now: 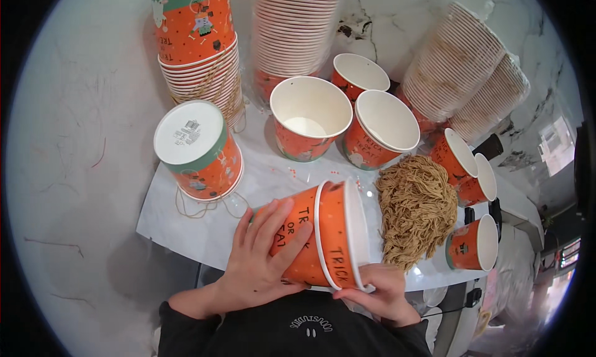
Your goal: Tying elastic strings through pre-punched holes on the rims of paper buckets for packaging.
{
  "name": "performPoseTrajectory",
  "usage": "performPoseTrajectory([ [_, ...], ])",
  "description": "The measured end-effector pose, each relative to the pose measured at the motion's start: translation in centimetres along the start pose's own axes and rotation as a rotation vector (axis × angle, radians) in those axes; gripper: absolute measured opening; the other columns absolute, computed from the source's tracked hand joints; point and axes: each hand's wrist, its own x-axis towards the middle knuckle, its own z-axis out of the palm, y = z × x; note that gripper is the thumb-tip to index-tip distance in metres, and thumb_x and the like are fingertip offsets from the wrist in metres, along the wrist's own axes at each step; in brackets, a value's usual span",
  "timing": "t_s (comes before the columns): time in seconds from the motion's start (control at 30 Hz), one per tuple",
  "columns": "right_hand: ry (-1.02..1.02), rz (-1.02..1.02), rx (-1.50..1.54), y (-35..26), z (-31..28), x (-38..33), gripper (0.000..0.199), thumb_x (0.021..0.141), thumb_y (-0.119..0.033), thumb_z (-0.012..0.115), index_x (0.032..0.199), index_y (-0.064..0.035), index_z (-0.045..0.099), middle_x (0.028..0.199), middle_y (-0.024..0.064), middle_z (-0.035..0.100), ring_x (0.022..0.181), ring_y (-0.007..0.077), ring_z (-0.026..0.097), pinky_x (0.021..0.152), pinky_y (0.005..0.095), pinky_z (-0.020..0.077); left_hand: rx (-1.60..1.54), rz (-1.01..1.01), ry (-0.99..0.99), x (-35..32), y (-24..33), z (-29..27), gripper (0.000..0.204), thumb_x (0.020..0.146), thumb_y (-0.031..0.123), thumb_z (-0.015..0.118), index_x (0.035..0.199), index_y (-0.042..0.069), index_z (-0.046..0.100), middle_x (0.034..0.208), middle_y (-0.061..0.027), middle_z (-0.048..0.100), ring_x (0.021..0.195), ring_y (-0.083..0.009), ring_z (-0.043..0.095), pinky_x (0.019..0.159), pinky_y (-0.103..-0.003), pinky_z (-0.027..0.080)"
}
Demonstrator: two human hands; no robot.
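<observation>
Two nested orange paper buckets (332,233) with white rims lie tilted on their side near my body, mouths toward the right. My left hand (257,254) is wrapped around the outer bucket's wall, thumb across its front. The fingers of my right hand (383,292) pinch the inner bucket's rim at its lower edge, and some of them are hidden inside or behind it. Beyond my left hand, an upside-down bucket (202,158) shows its white base, with thin string loops (202,211) by its rim. Right of the held buckets lies a heap of tan strings (416,208).
Open buckets (310,112) stand in the middle. A tall stack of upturned buckets (198,71) rises at the back left, beside a plastic-wrapped stack (295,31). More wrapped stacks (456,62) lean at the back right. Small buckets (473,242) lie along the table's right edge.
</observation>
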Motion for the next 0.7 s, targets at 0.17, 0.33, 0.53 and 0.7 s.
performPoseTrajectory([
  [0.17,0.886,-0.079,-0.012,1.2,-2.9,-4.6,0.027,0.086,-0.018,0.083,0.096,-0.0001,0.064,0.11,0.0155,0.072,0.101,0.0211,0.068,0.083,0.0348,0.0521,0.011,-0.036,0.104,0.3,-2.2,-0.7,0.123,0.056,0.038,0.098,0.159,0.011,0.035,0.162,-0.0234,0.028,0.15,-0.0458,0.03,0.118,-0.066,0.026],
  [0.33,1.261,-0.486,-0.415,3.9,-7.1,-8.2,0.041,0.095,-0.019,0.069,0.127,0.0057,0.061,0.136,0.0199,0.062,0.122,0.0303,0.06,0.106,0.0499,0.0453,-0.176,-0.112,0.237,2.3,-5.5,0.7,0.145,0.048,0.032,0.103,0.161,0.004,0.017,0.161,-0.0223,0.029,0.149,-0.0444,0.031,0.121,-0.059,0.027],
  [0.53,0.222,-0.294,-0.707,-1.1,-6.3,-2.4,0.022,0.068,-0.019,0.08,0.088,-0.01,0.076,0.083,0.0038,0.069,0.084,0.0253,0.068,0.09,0.0467,0.055,-0.266,-0.195,0.348,2.3,-7.8,2.1,0.141,0.051,0.027,0.102,0.161,0.001,0.017,0.157,-0.0201,0.034,0.146,-0.0369,0.038,0.12,-0.048,0.034],
  [0.7,-0.016,-0.308,-0.743,2.9,-4.9,1.5,0.025,0.078,-0.013,0.079,0.102,-0.0123,0.072,0.095,0.002,0.066,0.101,0.0218,0.065,0.111,0.0512,0.0451,-0.243,-0.258,0.344,2.4,-9.4,2.8,0.132,0.055,0.017,0.097,0.16,0.0,0.019,0.155,-0.0202,0.038,0.144,-0.0332,0.042,0.119,-0.044,0.037],
])
